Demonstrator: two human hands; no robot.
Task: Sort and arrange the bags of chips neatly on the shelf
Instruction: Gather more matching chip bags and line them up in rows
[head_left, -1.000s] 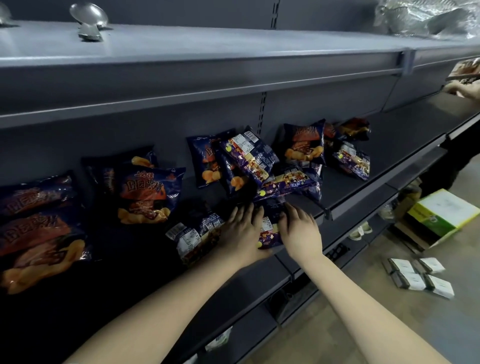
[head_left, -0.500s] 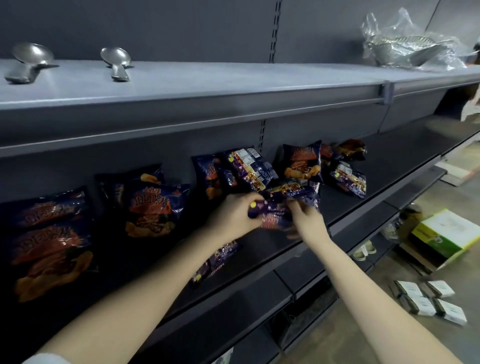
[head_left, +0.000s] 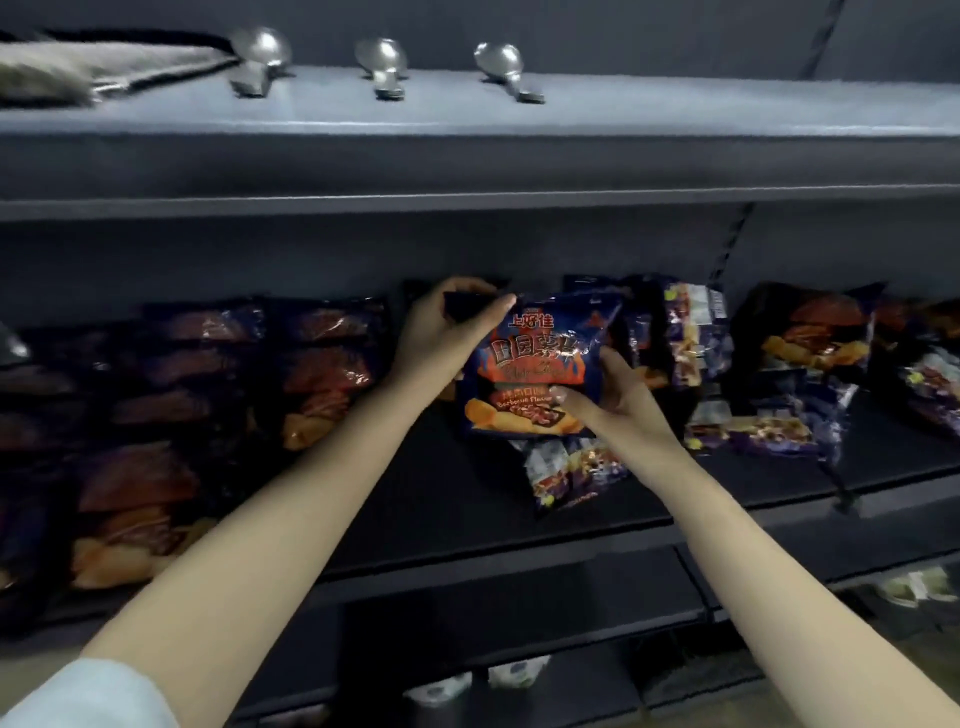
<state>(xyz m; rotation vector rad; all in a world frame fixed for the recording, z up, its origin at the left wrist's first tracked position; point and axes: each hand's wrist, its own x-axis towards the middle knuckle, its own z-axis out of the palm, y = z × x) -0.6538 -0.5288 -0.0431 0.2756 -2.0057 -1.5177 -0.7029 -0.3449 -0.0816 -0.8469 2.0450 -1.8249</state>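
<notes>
- Head view: the left hand (head_left: 441, 338) grips the upper left corner of the held bag (head_left: 535, 364), with its fingers curled over the top edge and the thumb pinching the front
- The right hand (head_left: 613, 400) holds the same bag at its lower right side; the thumb is pressed across the front near the printed chips and the other fingers are curled behind the edge
- The held bag is dark blue with red flames and orange chips, its front towards the camera, roughly upright and slightly tilted; it is raised over the middle shelf (head_left: 441, 499), close to the back wall, and I cannot tell whether its bottom edge touches anything
- Just beneath it a flat bag (head_left: 566, 473) lies on the shelf, purple with a white label panel
- To the left, standing bags (head_left: 322, 364) lean in a row against the back wall in deep shadow, and more dark-and-orange bags (head_left: 130, 509) lie nearer the front edge at far left
- To the right, a back-facing bag (head_left: 693, 332) stands just beside the right hand; beyond it is an upright bag (head_left: 815, 338), with a purple bag (head_left: 769, 431) lying flat in front of it
- The upper shelf (head_left: 571, 135) carries three metal spoons (head_left: 384, 62) spaced apart in a row, and a blurred grey thing (head_left: 78, 73) at its left end
- A pale sleeve (head_left: 88, 696) shows at the bottom left corner, and white packs (head_left: 514, 670) sit on the shelf below
</notes>
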